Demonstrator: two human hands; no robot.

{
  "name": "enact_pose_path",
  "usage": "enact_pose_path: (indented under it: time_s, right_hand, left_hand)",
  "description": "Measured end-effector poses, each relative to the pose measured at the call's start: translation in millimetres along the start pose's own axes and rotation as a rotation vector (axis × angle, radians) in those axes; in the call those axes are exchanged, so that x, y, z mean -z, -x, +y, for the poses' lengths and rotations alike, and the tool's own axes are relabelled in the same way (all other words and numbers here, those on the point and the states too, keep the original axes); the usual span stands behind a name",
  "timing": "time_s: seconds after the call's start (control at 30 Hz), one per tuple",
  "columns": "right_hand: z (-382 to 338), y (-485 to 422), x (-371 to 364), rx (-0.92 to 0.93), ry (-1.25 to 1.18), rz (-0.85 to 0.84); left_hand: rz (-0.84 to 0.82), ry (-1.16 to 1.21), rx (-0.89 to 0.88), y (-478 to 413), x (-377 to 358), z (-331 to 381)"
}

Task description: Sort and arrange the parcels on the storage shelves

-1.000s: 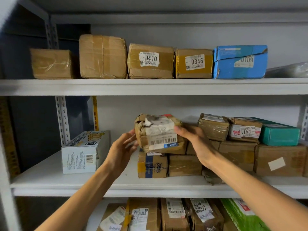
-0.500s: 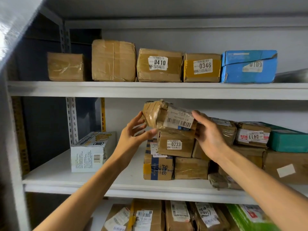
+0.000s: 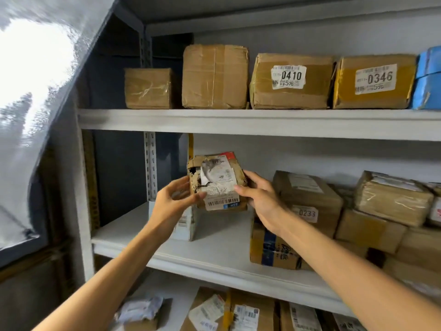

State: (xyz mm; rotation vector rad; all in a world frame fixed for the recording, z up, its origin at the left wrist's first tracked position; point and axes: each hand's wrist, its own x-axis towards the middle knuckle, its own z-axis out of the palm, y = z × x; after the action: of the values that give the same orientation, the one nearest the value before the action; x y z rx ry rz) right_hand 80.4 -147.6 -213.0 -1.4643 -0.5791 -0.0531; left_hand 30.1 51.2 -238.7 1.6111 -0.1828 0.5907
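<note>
A battered brown parcel [image 3: 216,180] with a torn white label and a barcode strip hangs in the air above the middle shelf [image 3: 214,249]. My left hand [image 3: 174,201] grips its lower left corner, thumb on the front. My right hand [image 3: 260,199] holds its right side, fingers curled round the edge. To the right stands a stack of brown parcels, one marked 0233 [image 3: 307,201]. A white box [image 3: 187,223] sits on the shelf behind my left hand, mostly hidden.
The top shelf [image 3: 238,121] carries a row of brown boxes, among them 0410 [image 3: 290,81] and 0346 [image 3: 373,82], and a blue box [image 3: 428,77] at the right edge. More labelled parcels [image 3: 243,314] lie on the bottom shelf. A grey upright [image 3: 81,187] borders the left.
The parcel has been carried left, away from the stack, and turned so its torn label faces me. My left hand has taken hold of it. The view has swung left.
</note>
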Motion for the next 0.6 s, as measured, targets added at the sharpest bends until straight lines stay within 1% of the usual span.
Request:
enact_pose_path:
  time_s: [0.1, 0.33, 0.47, 0.6]
  right_hand:
    - [26, -35, -32, -0.039, 0.031, 0.032]
    - [67, -106, -95, -0.139, -0.034, 0.114]
    - [94, -126, -108, -0.246, -0.010, 0.158]
    - [100, -129, -106, -0.232, 0.074, 0.196]
  left_hand:
    - [0.026, -0.071, 0.016, -27, 24, -12]
    - [0.073, -0.186, 0.121, -89, 74, -42]
    - [0.027, -0.290, 0.223, -105, 86, -70]
    - [0.058, -0.331, 0.217, -112, 88, -78]
